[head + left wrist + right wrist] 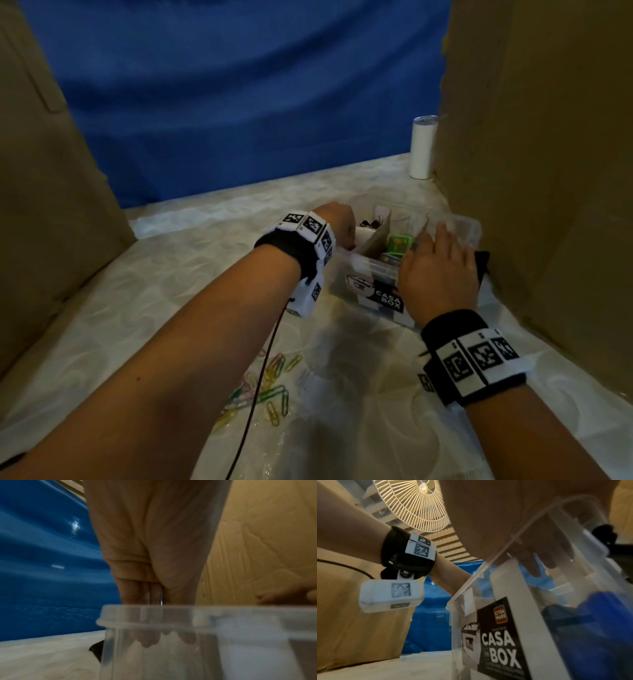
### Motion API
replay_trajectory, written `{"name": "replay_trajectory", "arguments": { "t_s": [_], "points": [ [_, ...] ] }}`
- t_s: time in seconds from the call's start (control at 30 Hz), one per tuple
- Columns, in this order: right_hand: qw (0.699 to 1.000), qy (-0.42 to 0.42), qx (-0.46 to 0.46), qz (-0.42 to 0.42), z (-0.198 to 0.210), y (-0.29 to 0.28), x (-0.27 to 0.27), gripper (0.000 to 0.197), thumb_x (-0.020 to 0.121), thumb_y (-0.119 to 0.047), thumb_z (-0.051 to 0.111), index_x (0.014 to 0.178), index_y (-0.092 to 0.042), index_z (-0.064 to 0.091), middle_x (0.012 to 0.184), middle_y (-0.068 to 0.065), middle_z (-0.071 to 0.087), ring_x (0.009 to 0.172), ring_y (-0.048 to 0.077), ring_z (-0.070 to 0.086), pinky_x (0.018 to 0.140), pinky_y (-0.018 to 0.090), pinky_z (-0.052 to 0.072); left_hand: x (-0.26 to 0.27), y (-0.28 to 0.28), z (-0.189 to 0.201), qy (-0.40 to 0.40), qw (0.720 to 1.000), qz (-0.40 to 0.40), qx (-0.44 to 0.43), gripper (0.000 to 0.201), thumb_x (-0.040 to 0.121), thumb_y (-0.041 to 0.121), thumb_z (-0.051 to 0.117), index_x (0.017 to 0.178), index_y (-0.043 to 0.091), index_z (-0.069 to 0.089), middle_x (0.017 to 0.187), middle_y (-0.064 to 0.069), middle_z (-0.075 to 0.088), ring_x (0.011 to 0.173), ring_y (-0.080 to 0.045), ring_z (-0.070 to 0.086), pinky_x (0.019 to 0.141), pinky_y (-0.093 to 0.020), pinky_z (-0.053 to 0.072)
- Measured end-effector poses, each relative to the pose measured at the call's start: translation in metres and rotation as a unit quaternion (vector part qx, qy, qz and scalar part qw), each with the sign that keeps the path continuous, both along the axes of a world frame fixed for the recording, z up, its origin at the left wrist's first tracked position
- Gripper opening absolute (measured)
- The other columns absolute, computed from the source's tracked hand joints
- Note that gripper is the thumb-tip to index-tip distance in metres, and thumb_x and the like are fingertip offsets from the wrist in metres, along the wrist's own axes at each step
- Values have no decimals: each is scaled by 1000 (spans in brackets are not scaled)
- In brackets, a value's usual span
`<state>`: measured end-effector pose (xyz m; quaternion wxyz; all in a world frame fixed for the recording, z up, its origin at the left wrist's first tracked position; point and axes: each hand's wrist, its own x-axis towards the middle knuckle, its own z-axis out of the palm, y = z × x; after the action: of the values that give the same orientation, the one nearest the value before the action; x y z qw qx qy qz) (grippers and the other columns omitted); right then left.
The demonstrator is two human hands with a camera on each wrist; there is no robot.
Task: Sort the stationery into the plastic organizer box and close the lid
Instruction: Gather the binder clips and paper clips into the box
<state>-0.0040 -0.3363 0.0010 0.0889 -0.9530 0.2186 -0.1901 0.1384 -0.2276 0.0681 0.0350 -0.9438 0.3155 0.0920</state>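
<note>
My left hand [339, 222] dipped straight fingers into the organizer box [359, 274] at its nine o'clock end; right hand [438, 270] rested flat on the three o'clock side, fingertips hidden.

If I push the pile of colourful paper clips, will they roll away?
Probably not: the paper clips look flat and lie scattered on the tablecloth, so they would likely slide and spread. They look thin and light, so pinching one up may be fiddly.

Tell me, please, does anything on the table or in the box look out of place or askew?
Yes. Coloured paper clips lie scattered loose on the table, outside the clear organizer box. Inside it, a cardboard divider leans tilted rather than upright.
</note>
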Motion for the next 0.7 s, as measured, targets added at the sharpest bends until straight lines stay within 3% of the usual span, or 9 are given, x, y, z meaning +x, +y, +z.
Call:
{"name": "replay_trajectory", "arguments": {
  "t_s": [0.1, 0.2, 0.33, 0.43, 0.53, 0.63, 0.7],
  "points": [
    [1000, 8, 5, 4, 1, 0, 0, 57, 95, -31, 25, 142, -2, 39, 154, 19, 29, 141, 34, 29, 117, 50, 16, -16, 19, 16, -19, 995, -5, -94, 25, 92, 18, 57, 111, 7, 71, 110, -9, 69, 100, -26, 64, 81, -28, 46],
    [1000, 26, 13, 7, 4, 0, -1, 55, 97, -30, 30, 145, -3, 34, 157, 17, 23, 143, 31, 26, 117, 48, 12, -36, 52, 23, -54, 985, -10, -161, 25, 92, 14, 52, 107, 13, 73, 105, -5, 72, 94, -21, 66, 84, -29, 51],
    [997, 39, 44, 54, 17, 7, -12, 55, 98, -23, 34, 148, -5, 24, 159, 16, 12, 144, 33, 20, 118, 47, 10, -69, 115, 10, -61, 978, 16, -200, 27, 96, 14, 49, 113, 18, 69, 109, 3, 71, 98, -12, 66, 83, -22, 46],
    [989, 32, 23, 141, 23, 36, -21, 60, 94, -19, 42, 148, -5, 21, 158, 17, 13, 140, 37, 25, 115, 45, 20, -86, 168, -24, -23, 984, 57, -167, 31, 98, 15, 45, 121, 21, 64, 122, 3, 66, 111, -15, 61, 90, -24, 44],
    [963, 40, 38, 265, 16, 82, -23, 50, 96, -19, 30, 145, -6, 31, 155, 14, 26, 140, 30, 31, 114, 40, 31, -97, 206, -60, 45, 989, 119, -80, 39, 99, 13, 41, 134, 25, 52, 141, 1, 51, 128, -18, 48, 103, -28, 37],
    [929, 157, 115, 316, -4, 121, -21, 44, 98, -18, 34, 141, -8, 35, 147, 10, 38, 131, 27, 42, 107, 38, 38, -109, 227, -84, 72, 986, 153, 9, 46, 98, 16, 42, 144, 17, 38, 149, -4, 40, 134, -21, 41, 109, -28, 31],
    [912, 252, 104, 305, -19, 142, -21, 45, 96, -18, 36, 140, -6, 35, 147, 12, 35, 133, 29, 39, 108, 39, 37, -121, 238, -95, 79, 983, 164, 34, 41, 97, 16, 41, 136, 9, 45, 141, -10, 46, 126, -25, 49, 105, -30, 37]
  ]
}}
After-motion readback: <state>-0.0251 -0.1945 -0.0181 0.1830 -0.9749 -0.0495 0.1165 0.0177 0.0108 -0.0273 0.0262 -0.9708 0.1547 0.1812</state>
